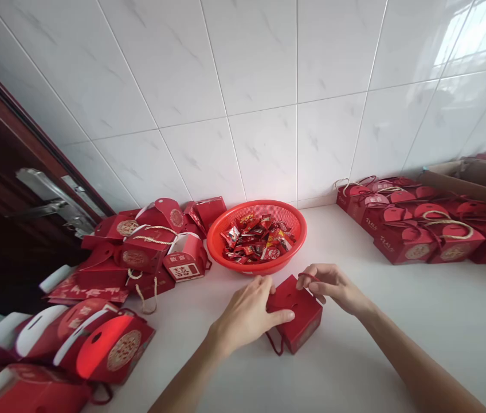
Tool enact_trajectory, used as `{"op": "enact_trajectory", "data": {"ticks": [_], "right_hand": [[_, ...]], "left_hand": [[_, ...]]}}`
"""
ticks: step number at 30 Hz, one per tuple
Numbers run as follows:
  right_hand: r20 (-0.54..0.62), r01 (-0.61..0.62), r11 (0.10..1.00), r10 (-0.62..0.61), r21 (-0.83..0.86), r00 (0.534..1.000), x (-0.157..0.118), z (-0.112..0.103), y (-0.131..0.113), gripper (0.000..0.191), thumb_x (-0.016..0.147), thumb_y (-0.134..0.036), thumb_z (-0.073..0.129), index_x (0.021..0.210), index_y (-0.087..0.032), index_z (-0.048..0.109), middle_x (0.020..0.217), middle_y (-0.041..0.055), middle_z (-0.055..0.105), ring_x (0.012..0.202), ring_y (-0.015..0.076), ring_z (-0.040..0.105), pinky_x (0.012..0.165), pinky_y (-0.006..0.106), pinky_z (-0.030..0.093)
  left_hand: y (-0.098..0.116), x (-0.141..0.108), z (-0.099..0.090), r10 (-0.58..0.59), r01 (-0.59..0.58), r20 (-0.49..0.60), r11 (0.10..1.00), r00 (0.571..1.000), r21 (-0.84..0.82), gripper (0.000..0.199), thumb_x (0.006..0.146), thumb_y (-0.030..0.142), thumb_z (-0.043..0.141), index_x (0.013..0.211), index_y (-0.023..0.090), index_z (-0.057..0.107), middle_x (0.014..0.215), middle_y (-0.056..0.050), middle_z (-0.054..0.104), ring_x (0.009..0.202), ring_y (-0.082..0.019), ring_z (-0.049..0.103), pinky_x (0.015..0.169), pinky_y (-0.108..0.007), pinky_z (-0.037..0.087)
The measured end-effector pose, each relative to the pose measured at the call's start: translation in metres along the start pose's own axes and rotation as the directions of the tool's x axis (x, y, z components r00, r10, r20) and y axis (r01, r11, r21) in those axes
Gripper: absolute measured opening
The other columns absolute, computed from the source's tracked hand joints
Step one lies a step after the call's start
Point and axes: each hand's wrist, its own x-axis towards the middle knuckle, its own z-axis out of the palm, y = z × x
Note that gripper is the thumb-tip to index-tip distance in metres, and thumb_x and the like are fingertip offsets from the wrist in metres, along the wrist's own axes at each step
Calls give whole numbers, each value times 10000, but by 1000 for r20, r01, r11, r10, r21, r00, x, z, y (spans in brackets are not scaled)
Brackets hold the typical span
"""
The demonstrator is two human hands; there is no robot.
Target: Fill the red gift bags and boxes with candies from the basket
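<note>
A small red gift box [305, 326] lies on the white counter in front of me. My left hand [245, 314] is closed round its left side, thumb laid across the top. At the box's right end, my right hand [333, 285] pinches a dark red cord [307, 276] between thumb and fingers. Another loop of cord [276, 345] hangs out at the box's near left side. Just beyond the box stands a red plastic basket [257, 268] holding many wrapped candies [260, 238].
Several red gift boxes [146, 258] are heaped on the left, some with rope handles, and more [116, 350] sit nearer me. Rows of closed boxes [415, 246] stand at the right, beside a cardboard carton [470, 189]. A tiled wall [264, 149] backs the counter; a dark door [11, 172] is at left.
</note>
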Motion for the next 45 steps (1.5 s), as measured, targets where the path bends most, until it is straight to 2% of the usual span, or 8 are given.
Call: {"op": "enact_trajectory", "data": {"ticks": [5, 12, 18, 20, 24, 32, 39, 45], "right_hand": [[89, 49, 976, -31, -211, 996, -4, 9, -6, 206, 853, -376, 698, 917, -179, 706, 964, 69, 714, 746, 140, 564, 688, 278, 451], [82, 52, 885, -16, -462, 996, -4, 15, -16, 108, 815, -247, 668, 896, -178, 688, 900, 45, 700, 657, 118, 490, 614, 259, 412], [75, 12, 819, 38, -573, 996, -2, 20, -21, 53, 810, -238, 634, 834, -198, 659, 882, 34, 692, 635, 123, 490, 585, 262, 420], [59, 24, 790, 15, -612, 998, -1, 21, -27, 70, 820, -260, 620, 799, -200, 650, 835, 26, 679, 616, 122, 474, 582, 267, 426], [-10, 75, 747, -109, -661, 994, 6, 27, -51, 191, 871, -303, 567, 735, -196, 651, 716, 18, 647, 656, 144, 513, 639, 286, 463], [-66, 70, 818, -131, -572, 989, 12, 43, -96, 147, 845, -304, 633, 801, -167, 662, 732, 18, 674, 673, 145, 599, 702, 300, 498], [-261, -60, 625, -236, -779, 936, 7, 49, -91, 75, 766, -210, 631, 745, -204, 560, 693, -14, 630, 642, 134, 535, 640, 272, 431], [-348, -206, 436, -277, -876, 896, -3, 38, -88, 86, 765, -136, 556, 731, -214, 554, 661, -11, 646, 569, 126, 520, 567, 246, 354]], "left_hand": [[-19, -3, 11, 22, -32, -46, 973, 999, -228, 419, 812, 595, 627, 966, 216, 534, 1020, -47, 659, 860, -227, 640, 759, -338, 492], [-40, -11, 18, -14, 19, 14, 868, 1000, -497, 489, 786, 449, 692, 1171, 209, 509, 1218, -82, 607, 740, -135, 630, 656, -269, 503], [-37, -21, -15, 29, 110, 231, 816, 972, -568, 472, 829, 536, 652, 1122, 175, 563, 735, 35, 603, 487, -74, 475, 532, -241, 427], [-28, -24, -28, 172, 17, 193, 703, 966, -711, 458, 847, 504, 660, 1136, 164, 558, 746, 10, 630, 602, -113, 573, 661, -289, 489], [-4, -26, -40, 307, -121, 51, 516, 950, -848, 500, 850, 438, 700, 1245, 174, 545, 1139, -126, 666, 1044, -238, 647, 912, -407, 512], [29, -21, -40, 345, -172, 27, 532, 938, -829, 701, 903, 403, 661, 1512, 245, 352, 1520, -150, 451, 1406, -337, 419, 1117, -489, 405], [45, -8, -35, 384, -186, 16, 483, 923, -856, 727, 916, 389, 633, 1543, 256, 292, 1529, -133, 442, 1392, -333, 440, 1083, -474, 458], [47, -2, -17, 380, -252, -18, 578, 925, -776, 736, 891, 365, 657, 1533, 275, 309, 1549, -124, 415, 1410, -314, 420, 1089, -450, 454]]}}
